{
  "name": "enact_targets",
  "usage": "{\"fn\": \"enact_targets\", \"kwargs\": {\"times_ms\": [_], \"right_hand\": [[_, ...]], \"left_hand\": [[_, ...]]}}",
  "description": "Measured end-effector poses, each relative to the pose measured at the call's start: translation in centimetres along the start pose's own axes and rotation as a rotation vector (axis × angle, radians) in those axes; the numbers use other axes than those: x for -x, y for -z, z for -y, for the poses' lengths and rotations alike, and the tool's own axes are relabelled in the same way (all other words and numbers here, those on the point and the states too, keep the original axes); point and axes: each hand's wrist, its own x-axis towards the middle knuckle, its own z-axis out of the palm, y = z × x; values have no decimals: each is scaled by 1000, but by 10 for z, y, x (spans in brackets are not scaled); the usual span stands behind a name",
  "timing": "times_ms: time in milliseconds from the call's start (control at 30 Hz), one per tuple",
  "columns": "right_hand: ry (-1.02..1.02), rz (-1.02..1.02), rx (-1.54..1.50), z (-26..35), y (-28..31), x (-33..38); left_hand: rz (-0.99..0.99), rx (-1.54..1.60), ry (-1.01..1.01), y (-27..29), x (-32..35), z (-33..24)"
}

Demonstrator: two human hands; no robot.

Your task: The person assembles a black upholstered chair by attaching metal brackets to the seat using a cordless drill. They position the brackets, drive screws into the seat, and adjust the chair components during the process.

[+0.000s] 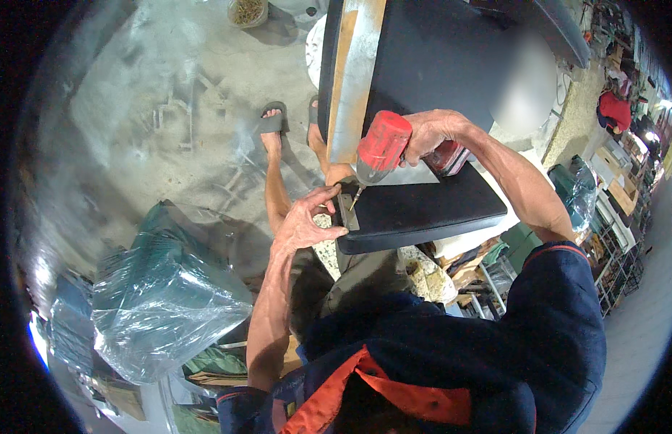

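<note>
My right hand (430,134) grips a red power drill (383,145) with its bit pointing down at a small grey metal bracket (347,207). The bracket lies on the edge of a black padded seat panel (422,206). My left hand (307,217) rests at that edge, its fingers touching the bracket and holding it against the panel. A pale wooden strip (354,72) runs along the black upholstered piece behind the drill.
A green cushion wrapped in clear plastic (162,296) sits at lower left. The grey concrete floor (133,108) spreads beyond it. My feet in sandals (274,123) stand on the floor. Shelves and stacked goods (618,217) crowd the right side.
</note>
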Motion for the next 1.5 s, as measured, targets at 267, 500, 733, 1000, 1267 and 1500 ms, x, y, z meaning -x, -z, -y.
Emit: {"fn": "enact_targets", "kwargs": {"times_ms": [267, 500, 733, 1000, 1267, 1500], "right_hand": [[-121, 66, 62, 1, 5, -8], [-113, 110, 59, -11, 8, -15], [-39, 131, 89, -33, 6, -35], [-40, 132, 71, -14, 5, -22], [-9, 134, 89, -6, 5, -18], [-78, 201, 13, -18, 8, -27]], "left_hand": [[56, 52, 42, 2, 0, -3], [27, -18, 19, 2, 0, 2], [34, -220, 106, 3, 4, -2], [59, -26, 53, 1, 1, -2], [25, 55, 52, -1, 2, 2], [-22, 77, 79, -1, 1, 6]]}}
